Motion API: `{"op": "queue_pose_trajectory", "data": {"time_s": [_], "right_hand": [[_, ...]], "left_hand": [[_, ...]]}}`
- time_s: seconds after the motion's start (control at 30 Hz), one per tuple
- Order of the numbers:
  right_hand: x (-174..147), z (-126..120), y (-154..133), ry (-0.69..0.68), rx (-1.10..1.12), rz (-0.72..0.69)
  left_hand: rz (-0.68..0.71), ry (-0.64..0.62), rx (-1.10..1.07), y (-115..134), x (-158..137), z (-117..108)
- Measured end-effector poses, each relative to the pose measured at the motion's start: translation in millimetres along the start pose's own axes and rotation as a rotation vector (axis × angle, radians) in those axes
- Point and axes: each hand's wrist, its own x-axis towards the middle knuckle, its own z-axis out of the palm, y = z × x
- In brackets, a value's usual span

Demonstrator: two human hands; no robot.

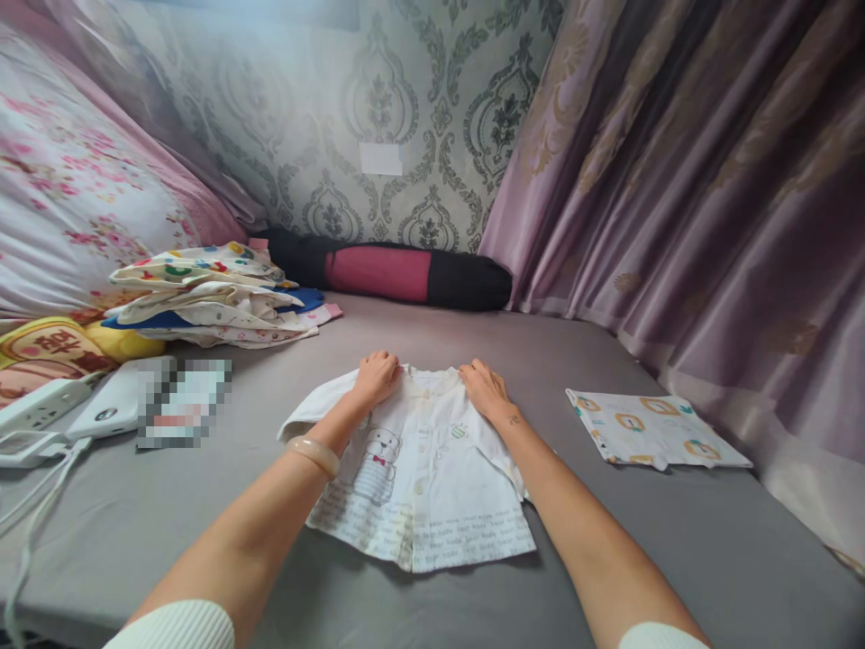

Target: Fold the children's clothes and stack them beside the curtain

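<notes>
A small white baby shirt (451,482) lies front side up on the grey bed sheet, its hem towards me. It has buttons down the middle, a bear drawing on one side and a line of print near the hem. My left hand (378,377) is closed on the shoulder beside the collar, fingers curled over the edge. At the opposite shoulder, my right hand (485,389) also grips the cloth with bent fingers. The sleeve on the left spreads outwards; my right forearm partly covers the other sleeve. Fingertips of both hands are partly hidden.
A folded patterned cloth (655,428) lies on the right. Stacked baby clothes (223,297) sit at the back left, near a power strip (47,406), a white device (122,397) and a blurred-out item (186,404). A black and pink bolster (378,272) lies along the wall.
</notes>
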Motion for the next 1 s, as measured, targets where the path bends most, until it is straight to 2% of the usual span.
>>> {"op": "queue_pose_trajectory", "data": {"time_s": [0.1, 0.3, 0.5, 0.7, 1.0], "right_hand": [[4, -3, 1, -0.031, 0.107, 0.003], [14, 3, 4, -0.051, 0.210, -0.006], [35, 9, 2, 0.026, 0.087, -0.024], [60, 14, 5, 0.036, -0.039, -0.061], [73, 15, 11, 0.020, -0.037, -0.077]], "left_hand": [[0.026, 0.004, -0.053, -5, 7, 8], [0.124, 0.112, -0.102, -13, 14, 22], [0.109, 0.207, 0.031, -11, 28, 19], [0.127, 0.201, 0.148, -10, 50, 17], [0.140, 0.174, 0.197, -13, 65, 22]]}}
